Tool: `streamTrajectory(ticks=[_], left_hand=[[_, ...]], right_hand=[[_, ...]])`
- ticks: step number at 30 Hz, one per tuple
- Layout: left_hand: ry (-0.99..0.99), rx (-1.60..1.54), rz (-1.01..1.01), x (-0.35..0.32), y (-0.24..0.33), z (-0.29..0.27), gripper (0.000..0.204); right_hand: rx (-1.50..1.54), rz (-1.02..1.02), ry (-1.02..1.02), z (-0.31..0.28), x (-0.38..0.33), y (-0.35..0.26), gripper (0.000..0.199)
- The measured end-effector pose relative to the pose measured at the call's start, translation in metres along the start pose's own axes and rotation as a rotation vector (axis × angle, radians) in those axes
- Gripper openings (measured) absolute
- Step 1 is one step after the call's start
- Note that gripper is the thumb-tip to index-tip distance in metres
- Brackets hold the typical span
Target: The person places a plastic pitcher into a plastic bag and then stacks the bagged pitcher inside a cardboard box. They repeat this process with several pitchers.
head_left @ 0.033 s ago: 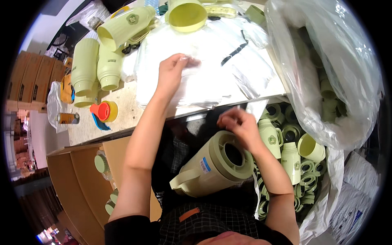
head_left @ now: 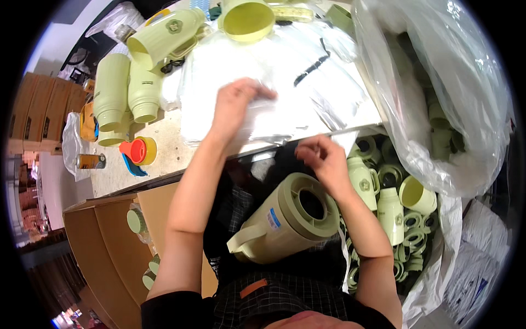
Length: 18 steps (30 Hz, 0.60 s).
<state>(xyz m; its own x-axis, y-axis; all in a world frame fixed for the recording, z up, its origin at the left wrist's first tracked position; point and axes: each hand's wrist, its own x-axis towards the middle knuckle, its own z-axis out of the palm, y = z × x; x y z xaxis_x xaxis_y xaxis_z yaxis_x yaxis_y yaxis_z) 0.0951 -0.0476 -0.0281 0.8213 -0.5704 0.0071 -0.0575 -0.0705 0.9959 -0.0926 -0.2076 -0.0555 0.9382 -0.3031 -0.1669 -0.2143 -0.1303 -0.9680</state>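
Observation:
My left hand (head_left: 234,107) is over a stack of clear plastic bags (head_left: 211,71) on the table, its fingers bent and partly smeared by motion. Whether it pinches any film is hard to see. My right hand (head_left: 324,159) hovers by the table's front edge, above the jug, its fingers loosely curled and apart with nothing visible in them. A pale green vacuum jug (head_left: 263,238) lies tilted on my lap, its round open end up and to the right, its handle at the lower left. A small blue-and-white label is on its side. Neither hand grips it.
Several green flask bodies (head_left: 112,88) stand at the table's left, near a red and yellow tape roll (head_left: 139,151) and a small can (head_left: 91,160). An open carton (head_left: 109,236) is below left. A sack of green parts (head_left: 446,236) and a large clear plastic bag (head_left: 378,71) are right.
My left hand has shifted slightly right and down over the plastic bags. My right hand has risen a little, away from the jug. The jug stays on my lap.

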Motion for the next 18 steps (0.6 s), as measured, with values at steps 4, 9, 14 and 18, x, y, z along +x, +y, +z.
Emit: streamTrajectory(ticks=[4, 9, 14, 18], left_hand=[[-0.175, -0.224, 0.146, -0.077, 0.005, 0.052, 0.008], [-0.139, -0.579, 0.114, -0.097, 0.003, 0.042, 0.011], [-0.185, -0.307, 0.105, -0.110, -0.004, 0.039, 0.008], [-0.259, -1.062, -0.074, -0.130, 0.006, 0.004, 0.018]], right_hand=[[-0.005, -0.347, 0.145, 0.009, 0.001, -0.001, 0.006], [0.350, -0.224, 0.255, -0.012, -0.012, 0.016, 0.008], [0.145, -0.323, 0.131, 0.002, -0.016, 0.006, 0.014], [0.958, 0.005, 0.604, -0.049, 0.000, 0.060, 0.008]])
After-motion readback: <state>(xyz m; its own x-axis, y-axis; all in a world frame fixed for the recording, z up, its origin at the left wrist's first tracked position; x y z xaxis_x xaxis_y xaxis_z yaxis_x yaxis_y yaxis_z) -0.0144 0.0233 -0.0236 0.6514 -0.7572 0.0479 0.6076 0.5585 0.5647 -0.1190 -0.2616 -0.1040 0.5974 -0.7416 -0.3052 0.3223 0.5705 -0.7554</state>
